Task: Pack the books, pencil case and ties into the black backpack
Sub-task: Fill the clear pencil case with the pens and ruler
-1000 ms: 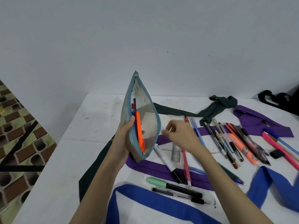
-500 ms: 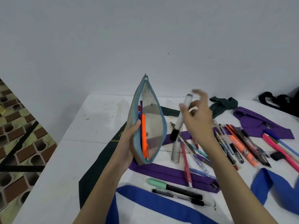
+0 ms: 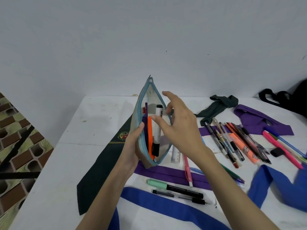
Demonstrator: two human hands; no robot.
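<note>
We look down at a white table (image 3: 69,146) against a pale wall. The left hand (image 3: 131,146) holds a pencil case (image 3: 150,97) upright just above the table, its grip curled round the near-left edge, thumb on the blue zip trim. The case gapes open; inside stand a white marker (image 3: 157,128), an orange pen (image 3: 150,135) and a purple pen (image 3: 146,112). The right hand (image 3: 181,125) hovers at the case's right side with its fingers spread and loose, holding nothing; whether a fingertip touches the rim is hard to tell. Ties lie across the table: a dark green tie (image 3: 103,171) on the left, a purple tie (image 3: 169,174) under the case, a blue tie (image 3: 157,202) nearest us. Loose pens (image 3: 232,141) lie to the right. The black backpack (image 3: 297,100) sits at the far right edge.
</note>
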